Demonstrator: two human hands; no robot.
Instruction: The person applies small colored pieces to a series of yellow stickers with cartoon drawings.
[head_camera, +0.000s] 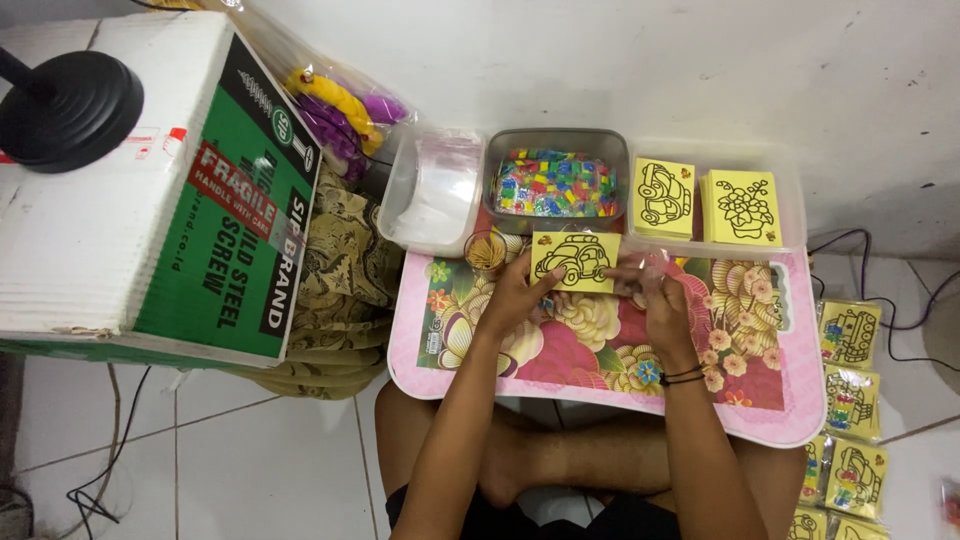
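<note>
Near the far edge of the flowered lap table (600, 390), a yellow card with a car outline (575, 261) lay flat. The left hand (515, 297) pinched its left edge, fingers clamped on it. The right hand (660, 300) held the right edge along with a clear sleeve (650, 270). Beyond that edge stood a tub of coloured pieces (556, 185) and a tray of yellow cards (712, 200).
</note>
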